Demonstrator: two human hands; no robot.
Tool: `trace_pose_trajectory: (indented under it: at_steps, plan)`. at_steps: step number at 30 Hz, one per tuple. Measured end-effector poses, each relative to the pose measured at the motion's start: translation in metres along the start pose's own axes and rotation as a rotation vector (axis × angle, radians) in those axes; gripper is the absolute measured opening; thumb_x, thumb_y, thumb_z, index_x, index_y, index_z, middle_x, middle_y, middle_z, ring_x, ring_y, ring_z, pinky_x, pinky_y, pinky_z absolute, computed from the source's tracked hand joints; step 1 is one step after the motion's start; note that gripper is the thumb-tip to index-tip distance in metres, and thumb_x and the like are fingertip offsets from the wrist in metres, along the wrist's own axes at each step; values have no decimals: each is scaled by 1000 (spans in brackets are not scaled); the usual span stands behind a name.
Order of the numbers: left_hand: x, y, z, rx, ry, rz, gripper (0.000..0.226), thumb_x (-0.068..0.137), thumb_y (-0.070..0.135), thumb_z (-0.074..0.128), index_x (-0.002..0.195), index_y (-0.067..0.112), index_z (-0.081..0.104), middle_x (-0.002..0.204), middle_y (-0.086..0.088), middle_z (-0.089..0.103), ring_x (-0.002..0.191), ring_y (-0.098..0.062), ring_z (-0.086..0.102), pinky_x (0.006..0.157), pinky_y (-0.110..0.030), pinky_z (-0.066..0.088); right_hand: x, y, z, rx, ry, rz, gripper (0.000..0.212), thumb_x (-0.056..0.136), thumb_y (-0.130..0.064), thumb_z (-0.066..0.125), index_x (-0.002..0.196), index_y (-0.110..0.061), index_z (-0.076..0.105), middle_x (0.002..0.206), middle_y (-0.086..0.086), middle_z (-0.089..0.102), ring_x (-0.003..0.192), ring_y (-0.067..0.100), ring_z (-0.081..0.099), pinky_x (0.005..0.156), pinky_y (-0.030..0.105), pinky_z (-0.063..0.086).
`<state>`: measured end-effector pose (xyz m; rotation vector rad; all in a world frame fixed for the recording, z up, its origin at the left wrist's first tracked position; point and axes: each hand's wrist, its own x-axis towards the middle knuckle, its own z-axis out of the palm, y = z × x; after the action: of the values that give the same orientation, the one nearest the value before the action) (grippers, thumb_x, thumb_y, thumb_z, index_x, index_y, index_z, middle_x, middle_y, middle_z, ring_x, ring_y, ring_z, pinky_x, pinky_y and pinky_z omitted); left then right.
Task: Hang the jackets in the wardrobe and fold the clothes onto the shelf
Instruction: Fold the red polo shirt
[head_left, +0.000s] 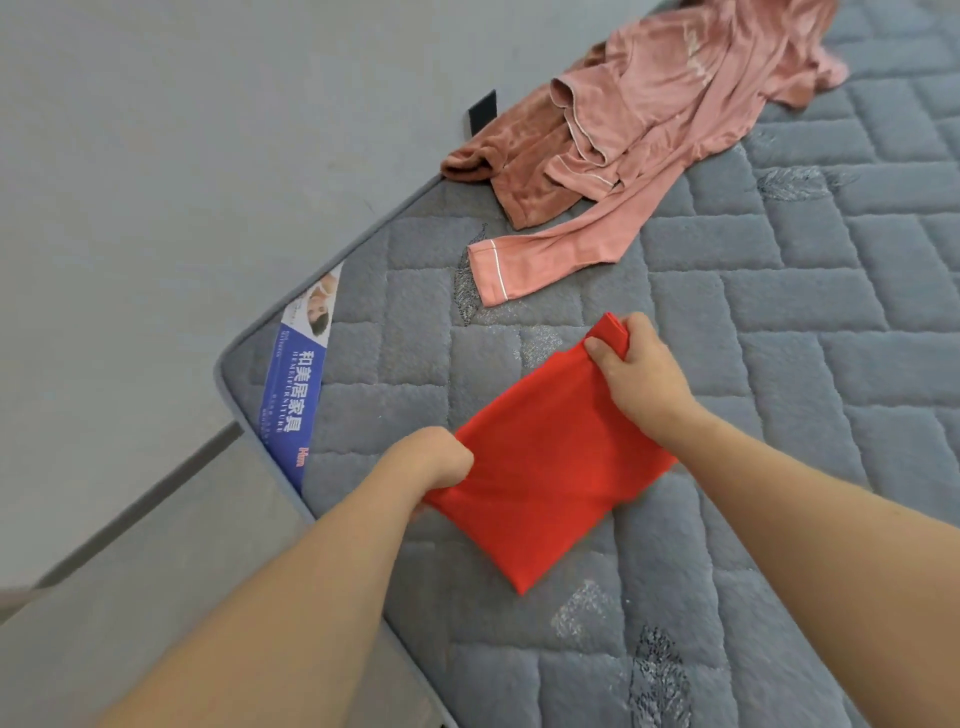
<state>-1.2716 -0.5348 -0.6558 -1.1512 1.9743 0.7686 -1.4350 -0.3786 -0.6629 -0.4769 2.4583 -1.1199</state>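
fingers (605, 345) both hands: curled, pinching red garment (550, 457) | on mattress (779, 338)

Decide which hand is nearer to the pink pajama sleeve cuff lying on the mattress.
Right. The right hand grips the red cloth's far corner just below the pink pajama sleeve cuff; the left hand grips the near corner, farther away.

Left hand (434, 460) fisted; right hand (636, 371) pinching.
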Motion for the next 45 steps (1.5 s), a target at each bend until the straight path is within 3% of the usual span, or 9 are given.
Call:
trace_pose_trajectory:
  at_steps: [4, 8, 14, 20, 26, 32, 36, 40, 45]
  plan:
    - [-69, -60, -52, 93, 343, -20, 35, 90, 15, 44, 119, 6, 61, 121, -17, 65, 106, -34, 65, 82, -36, 52, -50, -75, 3, 135, -49, -102, 23, 98, -29, 56, 85, -18, 41, 74, -7, 48, 67, 8, 45, 69, 32, 32]
    - [-183, -118, -121, 86, 605, -76, 36, 88, 18, 46, 121, 15, 60, 128, -11, 62, 115, -31, 61, 91, -37, 49, -108, -191, -15, 289, -46, -226, 12, 97, -23, 58, 98, -16, 48, 88, -1, 55, 85, 19, 52, 76, 30, 37]
    - [-372, -209, -215, -14, 885, -161, 26, 82, 11, 46, 103, 18, 60, 114, -8, 65, 105, -31, 61, 77, -33, 46, -219, -383, -47, 354, -63, -407, 16, 103, -30, 45, 104, -14, 45, 84, -12, 49, 88, 18, 50, 73, 27, 32]
    - [-521, -330, -237, -183, 1041, -231, 12, 75, 5, 45, 76, 17, 47, 95, -8, 62, 84, -30, 55, 67, -32, 41, -340, -526, -36, 363, -108, -531, 39, 105, -43, 32, 103, -8, 49, 93, 0, 54, 89, 22, 49, 75, 30, 31]
    - [-636, -460, -213, -226, 1128, -436, 20, 76, 8, 47, 85, 19, 60, 93, -4, 62, 88, -29, 57, 70, -32, 42, -460, -602, 30, 415, -272, -662, 40, 105, -45, 30, 93, -11, 47, 80, -5, 51, 71, 11, 48, 72, 31, 32]
    - [-716, -556, -148, -298, 1140, -712, 25, 80, 11, 47, 95, 21, 65, 104, -6, 66, 98, -31, 62, 74, -32, 44, -571, -648, 97, 442, -499, -747, 40, 105, -44, 29, 97, -9, 47, 85, -3, 52, 86, 24, 52, 76, 33, 35]
    - [-774, -581, -101, -299, 1151, -929, 26, 81, 13, 47, 100, 19, 64, 109, -8, 67, 102, -31, 63, 81, -35, 49, -638, -668, 122, 456, -653, -796, 40, 105, -43, 30, 100, -9, 49, 99, 7, 58, 96, 29, 56, 82, 36, 40]
    - [-840, -589, -51, -305, 1160, -1147, 11, 84, 13, 48, 90, 19, 55, 106, -7, 66, 98, -31, 63, 75, -33, 47, -712, -677, 136, 481, -814, -826, 47, 104, -45, 30, 113, -4, 53, 116, 15, 60, 109, 32, 56, 93, 39, 42]
    - [-912, -576, 35, -372, 1117, -1421, 18, 86, 16, 47, 99, 15, 59, 108, -9, 65, 95, -31, 62, 75, -33, 43, -817, -668, 136, 478, -1023, -882, 47, 105, -41, 34, 111, 0, 54, 117, 21, 61, 111, 35, 56, 90, 38, 39]
